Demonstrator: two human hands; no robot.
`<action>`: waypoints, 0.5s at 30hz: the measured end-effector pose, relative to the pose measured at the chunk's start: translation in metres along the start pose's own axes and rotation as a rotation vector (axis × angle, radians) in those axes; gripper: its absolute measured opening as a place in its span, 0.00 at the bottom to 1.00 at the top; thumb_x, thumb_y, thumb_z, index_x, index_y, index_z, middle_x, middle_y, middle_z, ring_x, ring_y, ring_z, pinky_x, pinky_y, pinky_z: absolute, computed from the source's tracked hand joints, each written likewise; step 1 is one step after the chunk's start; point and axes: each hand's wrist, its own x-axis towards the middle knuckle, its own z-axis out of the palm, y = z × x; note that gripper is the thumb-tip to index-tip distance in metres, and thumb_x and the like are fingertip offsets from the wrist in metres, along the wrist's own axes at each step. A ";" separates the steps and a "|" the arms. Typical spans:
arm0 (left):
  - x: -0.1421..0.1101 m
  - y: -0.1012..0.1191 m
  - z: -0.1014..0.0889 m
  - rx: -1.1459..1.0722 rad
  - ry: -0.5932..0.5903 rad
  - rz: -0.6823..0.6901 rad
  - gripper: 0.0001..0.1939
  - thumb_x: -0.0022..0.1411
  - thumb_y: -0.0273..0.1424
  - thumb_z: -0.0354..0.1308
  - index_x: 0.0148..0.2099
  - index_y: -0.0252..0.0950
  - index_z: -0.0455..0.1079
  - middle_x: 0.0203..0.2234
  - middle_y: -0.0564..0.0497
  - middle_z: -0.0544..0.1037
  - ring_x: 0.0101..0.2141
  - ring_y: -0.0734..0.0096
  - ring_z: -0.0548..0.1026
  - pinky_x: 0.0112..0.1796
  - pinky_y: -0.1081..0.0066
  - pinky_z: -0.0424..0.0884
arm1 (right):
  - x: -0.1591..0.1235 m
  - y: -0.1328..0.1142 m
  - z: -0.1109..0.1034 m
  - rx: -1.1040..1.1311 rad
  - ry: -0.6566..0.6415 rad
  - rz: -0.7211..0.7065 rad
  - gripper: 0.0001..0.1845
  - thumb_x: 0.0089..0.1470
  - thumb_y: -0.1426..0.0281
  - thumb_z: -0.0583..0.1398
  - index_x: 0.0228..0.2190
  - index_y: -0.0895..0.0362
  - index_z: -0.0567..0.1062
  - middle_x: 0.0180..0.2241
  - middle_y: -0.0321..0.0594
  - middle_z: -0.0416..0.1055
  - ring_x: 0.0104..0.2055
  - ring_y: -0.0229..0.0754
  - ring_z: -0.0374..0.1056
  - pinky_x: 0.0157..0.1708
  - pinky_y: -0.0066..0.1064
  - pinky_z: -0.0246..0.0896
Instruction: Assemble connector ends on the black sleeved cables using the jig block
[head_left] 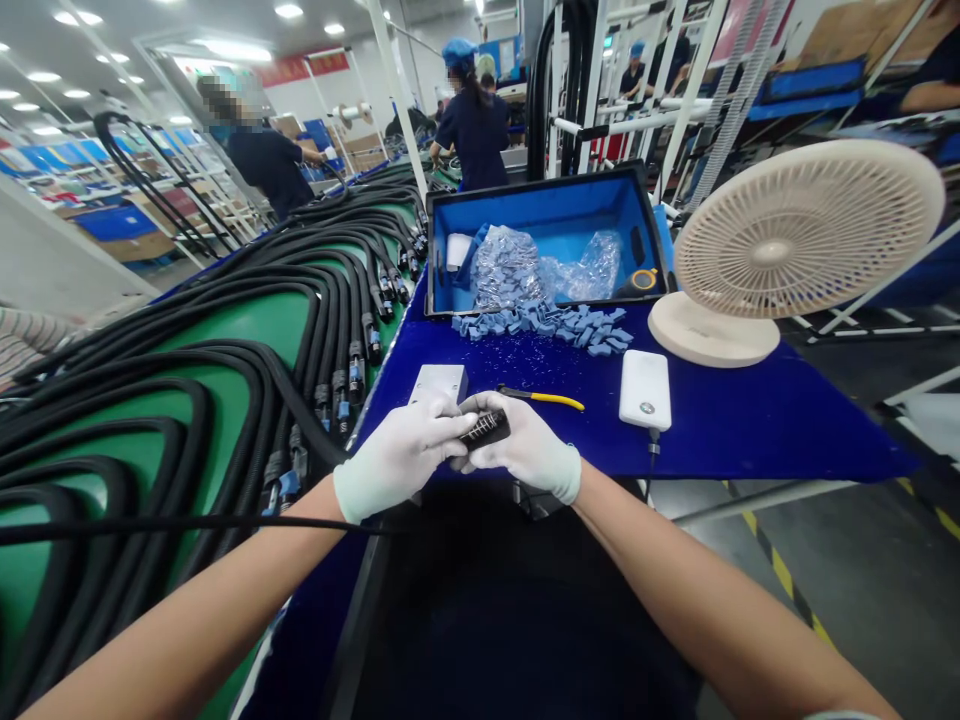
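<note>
In the middle of the view, both gloved hands meet around a black connector (487, 430) with a ribbed or pinned face turned up. My left hand (401, 455) pinches its left end with the thumb on top. Around its far side and right end curl the fingers of my right hand (529, 445). A thick black cable (300, 400) runs up to my left hand; whether it joins the connector is hidden. Just beyond my hands are a white block (439, 380) and a yellow-handled cutting tool (556, 401). Small blue plastic pieces (540, 325) lie in a heap farther back.
A blue bin (555, 205) with plastic bags (506, 262) stands at the back of the blue table (720, 420). To the right are a white power bank (645, 390) and a desk fan (772, 255). Several cables cover the green surface (214, 400) at left. People work beyond.
</note>
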 end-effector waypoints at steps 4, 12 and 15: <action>0.006 -0.015 0.002 -0.158 -0.035 -0.101 0.25 0.62 0.31 0.63 0.61 0.45 0.71 0.42 0.48 0.76 0.43 0.63 0.75 0.46 0.62 0.74 | 0.001 -0.003 -0.003 -0.021 -0.020 0.010 0.24 0.38 0.79 0.68 0.39 0.56 0.71 0.32 0.36 0.77 0.34 0.50 0.79 0.41 0.46 0.76; 0.007 -0.002 0.005 -0.145 0.180 -0.489 0.33 0.45 0.36 0.72 0.56 0.40 0.74 0.35 0.51 0.77 0.36 0.61 0.75 0.41 0.64 0.72 | -0.003 0.004 0.001 0.009 0.094 -0.119 0.22 0.42 0.77 0.68 0.42 0.56 0.73 0.39 0.41 0.79 0.38 0.49 0.79 0.46 0.49 0.75; -0.014 0.009 0.020 -0.482 0.388 -0.668 0.13 0.54 0.42 0.68 0.38 0.40 0.78 0.32 0.49 0.79 0.34 0.59 0.76 0.36 0.64 0.73 | -0.010 0.011 0.011 0.075 0.221 -0.315 0.23 0.49 0.72 0.68 0.47 0.53 0.71 0.51 0.44 0.76 0.46 0.49 0.78 0.50 0.49 0.73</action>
